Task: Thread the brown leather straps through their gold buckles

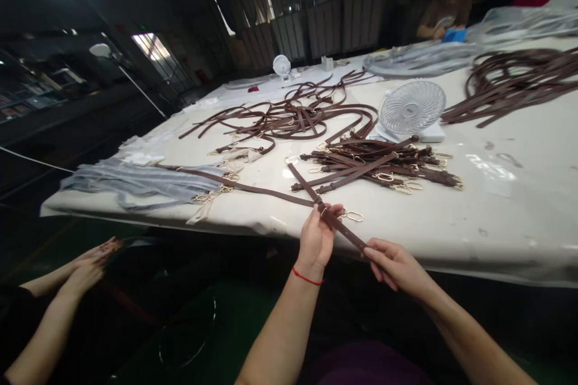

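My left hand (317,234), with a red cord at the wrist, grips a brown strap (345,230) near its buckle at the table's front edge. Fingers of my right hand (391,263) pinch the strap's lower right end, which has small holes. The strap's other part runs up left to a gold ring lying on the table. A longer brown strap (271,192) stretches left from my left hand across the table. Beside that hand lies a gold oval clasp (353,215). Behind my hands is a pile of short brown straps (370,162) with gold clasps.
On the white table (506,222) stand a white fan (412,107) and a smaller fan (282,66). Long brown straps (289,117) lie behind; plastic-wrapped straps (139,182) lie left. Another person's hands (93,261) are at lower left. A person (447,6) sits across.
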`<act>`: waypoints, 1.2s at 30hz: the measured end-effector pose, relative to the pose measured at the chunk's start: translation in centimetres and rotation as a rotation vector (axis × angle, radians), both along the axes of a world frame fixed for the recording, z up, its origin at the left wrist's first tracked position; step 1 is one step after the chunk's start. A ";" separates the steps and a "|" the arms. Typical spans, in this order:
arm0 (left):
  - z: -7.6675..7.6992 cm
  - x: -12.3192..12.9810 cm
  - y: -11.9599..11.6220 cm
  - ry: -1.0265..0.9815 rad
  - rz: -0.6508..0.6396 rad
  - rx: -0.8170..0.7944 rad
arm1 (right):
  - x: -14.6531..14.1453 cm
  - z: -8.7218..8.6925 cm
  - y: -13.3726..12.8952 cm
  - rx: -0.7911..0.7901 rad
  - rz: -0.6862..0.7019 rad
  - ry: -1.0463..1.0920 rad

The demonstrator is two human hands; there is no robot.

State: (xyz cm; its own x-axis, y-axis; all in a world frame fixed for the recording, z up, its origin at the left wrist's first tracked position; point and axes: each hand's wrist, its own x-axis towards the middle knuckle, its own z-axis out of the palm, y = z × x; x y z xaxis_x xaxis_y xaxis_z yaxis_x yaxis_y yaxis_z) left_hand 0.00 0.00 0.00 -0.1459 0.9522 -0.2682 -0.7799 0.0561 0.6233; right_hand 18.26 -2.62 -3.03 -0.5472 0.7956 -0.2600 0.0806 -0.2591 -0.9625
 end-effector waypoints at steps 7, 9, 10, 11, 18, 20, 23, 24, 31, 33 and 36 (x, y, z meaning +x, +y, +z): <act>-0.4 2.4 -0.8 0.047 -0.080 0.013 | -2.9 1.0 1.5 0.083 -0.122 0.098; -0.5 2.6 -0.9 0.082 -0.117 0.020 | -3.4 1.5 2.1 0.130 -0.162 0.099; -0.4 2.4 -0.9 0.091 -0.126 0.012 | -3.5 1.6 2.3 0.150 -0.162 0.095; -0.3 2.0 -0.7 0.094 -0.121 0.003 | -3.4 1.7 2.3 0.172 -0.146 0.084; 0.0 -0.2 -0.1 0.080 -0.051 0.005 | -1.7 1.3 1.7 0.226 -0.029 -0.075; -0.3 0.9 -0.5 0.091 -0.138 0.023 | -2.2 1.3 2.0 0.191 -0.085 -0.029; -0.4 2.2 -1.1 0.115 -0.221 0.043 | -3.0 1.5 2.6 0.125 -0.136 0.069; -0.4 2.3 -1.2 0.128 -0.210 0.042 | -3.0 1.5 2.6 0.116 -0.139 0.073; 0.0 1.0 -1.0 0.193 -0.143 0.040 | -1.9 1.3 1.7 0.195 -0.166 -0.057; -0.2 1.5 -1.2 0.188 -0.174 0.054 | -2.1 1.2 1.6 0.169 -0.208 -0.003; -0.5 2.3 -1.5 0.185 -0.211 0.052 | -2.5 1.1 1.7 0.114 -0.232 0.062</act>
State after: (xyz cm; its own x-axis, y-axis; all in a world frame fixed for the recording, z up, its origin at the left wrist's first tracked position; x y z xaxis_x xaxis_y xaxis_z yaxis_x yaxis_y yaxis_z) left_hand 2.28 -1.53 -0.45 0.0148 0.9786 -0.2054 -0.6269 0.1691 0.7605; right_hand 15.78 -0.89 -1.98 -0.3592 0.9237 -0.1335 -0.0278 -0.1536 -0.9877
